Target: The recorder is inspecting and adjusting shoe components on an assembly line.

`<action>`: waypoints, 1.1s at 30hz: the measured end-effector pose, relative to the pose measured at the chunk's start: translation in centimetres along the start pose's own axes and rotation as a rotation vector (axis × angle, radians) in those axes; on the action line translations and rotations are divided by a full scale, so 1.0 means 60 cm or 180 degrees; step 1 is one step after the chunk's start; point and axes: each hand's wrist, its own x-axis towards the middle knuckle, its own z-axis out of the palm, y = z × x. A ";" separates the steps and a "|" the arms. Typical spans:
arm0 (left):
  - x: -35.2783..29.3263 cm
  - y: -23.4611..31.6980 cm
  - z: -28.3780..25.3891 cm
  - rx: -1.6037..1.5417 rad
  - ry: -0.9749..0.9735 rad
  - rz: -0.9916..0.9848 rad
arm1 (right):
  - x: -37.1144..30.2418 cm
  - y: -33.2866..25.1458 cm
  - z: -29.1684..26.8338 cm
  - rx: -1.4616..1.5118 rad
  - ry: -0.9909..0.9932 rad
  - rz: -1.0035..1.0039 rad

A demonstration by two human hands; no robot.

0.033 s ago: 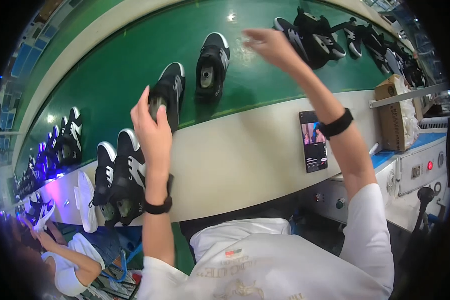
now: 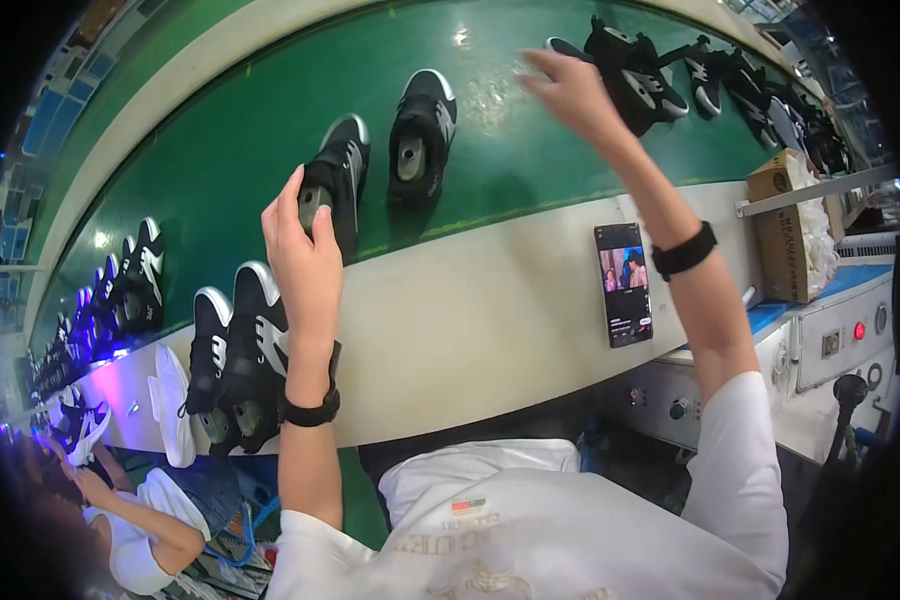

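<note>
Now the right hand (image 2: 580, 97), empty with fingers apart, has shifted right, toward the far-right shoes (image 2: 634, 78); only the left hand (image 2: 303, 255) clamps a black shoe (image 2: 341, 165).

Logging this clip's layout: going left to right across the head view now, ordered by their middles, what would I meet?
White sole-shaped piece → pair of black shoes on the pale ledge → left hand → black shoe standing apart on the green surface → right hand → phone → cardboard box → red button.
</note>
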 end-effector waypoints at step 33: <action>-0.288 0.069 -0.113 -0.0953 -0.1815 -0.1136 | -0.536 -0.366 -0.041 0.1047 -0.1313 0.0861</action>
